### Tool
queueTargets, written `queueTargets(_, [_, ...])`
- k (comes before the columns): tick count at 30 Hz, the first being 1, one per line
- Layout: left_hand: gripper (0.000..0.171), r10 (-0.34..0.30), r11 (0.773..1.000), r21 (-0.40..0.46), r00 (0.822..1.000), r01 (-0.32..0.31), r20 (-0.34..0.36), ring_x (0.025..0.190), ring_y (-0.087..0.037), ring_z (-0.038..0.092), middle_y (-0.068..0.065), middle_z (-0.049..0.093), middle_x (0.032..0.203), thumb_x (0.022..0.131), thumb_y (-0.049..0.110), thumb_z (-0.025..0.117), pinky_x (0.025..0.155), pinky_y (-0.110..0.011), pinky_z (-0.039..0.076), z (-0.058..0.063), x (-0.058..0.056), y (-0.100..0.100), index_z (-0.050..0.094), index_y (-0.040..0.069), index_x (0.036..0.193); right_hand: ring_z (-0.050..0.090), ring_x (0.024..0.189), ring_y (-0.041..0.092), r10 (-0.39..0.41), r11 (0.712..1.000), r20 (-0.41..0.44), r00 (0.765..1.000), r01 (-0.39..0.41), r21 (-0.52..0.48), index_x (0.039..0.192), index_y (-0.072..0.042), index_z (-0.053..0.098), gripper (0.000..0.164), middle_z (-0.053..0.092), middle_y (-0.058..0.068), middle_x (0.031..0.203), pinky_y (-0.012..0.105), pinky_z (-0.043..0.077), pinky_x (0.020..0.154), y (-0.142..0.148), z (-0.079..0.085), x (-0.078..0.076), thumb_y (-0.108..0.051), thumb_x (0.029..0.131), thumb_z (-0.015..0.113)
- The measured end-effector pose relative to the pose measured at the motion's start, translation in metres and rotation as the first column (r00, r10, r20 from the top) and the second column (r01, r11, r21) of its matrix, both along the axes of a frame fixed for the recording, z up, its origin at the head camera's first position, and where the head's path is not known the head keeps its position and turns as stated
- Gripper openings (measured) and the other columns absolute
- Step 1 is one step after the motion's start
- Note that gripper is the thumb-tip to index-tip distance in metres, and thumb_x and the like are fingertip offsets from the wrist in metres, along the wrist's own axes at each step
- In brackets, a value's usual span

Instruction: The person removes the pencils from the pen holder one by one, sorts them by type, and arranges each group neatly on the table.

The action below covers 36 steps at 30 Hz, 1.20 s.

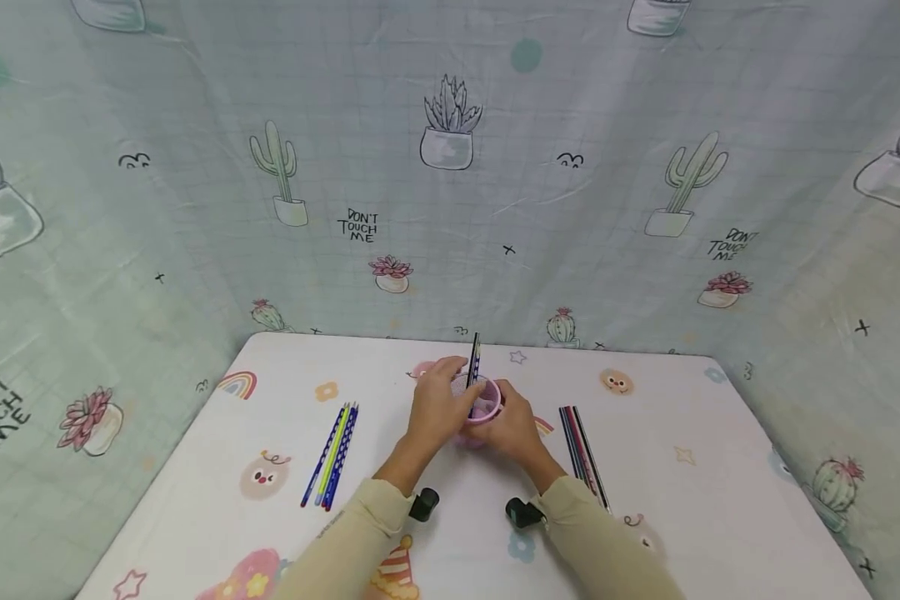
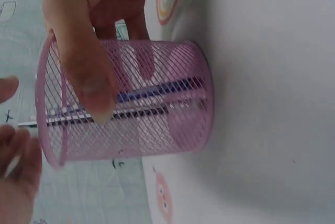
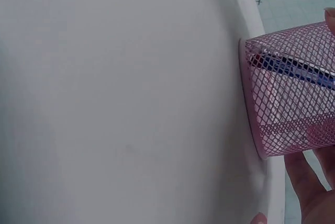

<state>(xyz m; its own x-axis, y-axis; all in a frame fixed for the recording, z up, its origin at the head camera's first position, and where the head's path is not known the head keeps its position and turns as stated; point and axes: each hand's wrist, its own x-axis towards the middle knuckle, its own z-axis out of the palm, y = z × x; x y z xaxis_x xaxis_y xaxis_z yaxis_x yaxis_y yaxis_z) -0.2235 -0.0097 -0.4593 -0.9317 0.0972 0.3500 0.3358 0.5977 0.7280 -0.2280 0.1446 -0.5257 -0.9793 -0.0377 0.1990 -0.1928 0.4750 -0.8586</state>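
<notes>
A pink mesh pencil cup (image 1: 486, 418) stands on the white table. My right hand (image 1: 512, 423) grips its side, the thumb laid across the mesh in the left wrist view. Two pencils (image 1: 473, 362), one dark and one blue with white dots, lean inside the cup with their tops above the rim; their lower ends show through the mesh in the right wrist view. Beside the rim is my left hand (image 1: 438, 404), thumb and fingers spread around the pencil tops without a visible pinch. Part of the left hand (image 2: 21, 177) shows near the protruding tip.
To the left lie several blue dotted pencils and a yellow-green one (image 1: 333, 454). Several dark and reddish pencils (image 1: 583, 454) lie to the right, partly behind the right forearm. A patterned cloth (image 1: 510, 200) hangs behind the table's back edge.
</notes>
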Motion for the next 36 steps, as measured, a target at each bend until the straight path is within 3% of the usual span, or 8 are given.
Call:
queueTargets(4, [0.041,-0.004,1.000,-0.029,1.000,0.004,-0.006,0.111,-0.032,0.071,-0.017,0.074,0.124,0.093,0.017,0.077,0.101,-0.048,0.058,0.003,0.000,0.015,0.070,-0.001,0.130,0.070,0.111,0.030,-0.031,0.999,0.007,0.999,0.031,0.014,0.126,-0.004,0.063,0.074,0.073,0.016,0.123,0.049,0.060,0.098,-0.001,0.003,0.001,-0.021,0.062,0.097])
queueTargets(10, [0.032,0.144,0.985,-0.095,0.990,-0.143,0.007,0.101,-0.031,0.074,-0.016,0.078,0.110,0.094,0.015,0.076,0.094,-0.045,0.061,0.001,-0.003,0.031,0.074,-0.001,0.121,0.069,0.116,0.032,-0.065,0.997,0.037,0.997,0.063,0.055,0.128,-0.004,0.062,0.071,0.072,0.017,0.127,0.051,0.058,0.103,-0.003,0.003,0.001,-0.022,0.067,0.094])
queueTargets(14, [0.029,0.196,0.973,-0.120,0.981,-0.195,-0.004,0.100,-0.032,0.075,-0.015,0.078,0.108,0.097,0.016,0.072,0.092,-0.044,0.063,-0.001,-0.005,0.038,0.074,-0.001,0.121,0.068,0.119,0.034,-0.069,0.995,0.035,0.997,0.067,0.074,0.132,-0.005,0.061,0.071,0.071,0.017,0.130,0.053,0.057,0.105,-0.004,0.003,0.000,-0.021,0.070,0.092])
queueTargets(21, [0.017,0.308,0.948,-0.029,0.940,-0.315,-0.147,0.088,-0.033,0.073,-0.016,0.072,0.097,0.092,0.009,0.076,0.082,-0.046,0.063,-0.007,-0.008,0.036,0.072,-0.002,0.104,0.068,0.118,0.032,-0.060,0.998,0.046,0.997,0.059,0.034,0.130,-0.005,0.062,0.073,0.072,0.016,0.128,0.051,0.057,0.104,-0.005,0.002,0.000,-0.018,0.066,0.095])
queueTargets(23, [0.019,0.312,0.944,-0.057,0.934,-0.326,-0.174,0.089,-0.035,0.072,-0.017,0.071,0.098,0.092,0.009,0.077,0.081,-0.048,0.063,-0.008,-0.010,0.035,0.072,-0.003,0.106,0.068,0.119,0.032,-0.058,0.998,0.047,0.997,0.057,0.023,0.130,-0.005,0.062,0.074,0.071,0.016,0.128,0.051,0.056,0.105,-0.005,0.004,0.000,-0.017,0.065,0.096])
queueTargets(28, [0.024,0.290,0.933,-0.175,0.945,-0.315,-0.151,0.093,-0.036,0.075,-0.019,0.076,0.102,0.094,0.014,0.076,0.085,-0.048,0.063,-0.008,-0.012,0.038,0.075,-0.002,0.111,0.068,0.120,0.033,-0.052,0.999,0.044,0.998,0.052,0.017,0.131,-0.006,0.062,0.074,0.071,0.017,0.129,0.052,0.056,0.105,-0.004,0.002,0.000,-0.017,0.065,0.095])
queueTargets(36, [0.021,0.253,0.927,-0.242,0.954,-0.286,-0.157,0.090,-0.032,0.075,-0.017,0.074,0.098,0.097,0.017,0.074,0.085,-0.043,0.064,-0.008,-0.010,0.042,0.076,-0.002,0.105,0.068,0.122,0.035,-0.031,0.999,0.002,1.000,0.031,0.009,0.131,-0.005,0.063,0.070,0.071,0.019,0.131,0.053,0.057,0.105,-0.002,0.000,0.000,-0.016,0.069,0.092])
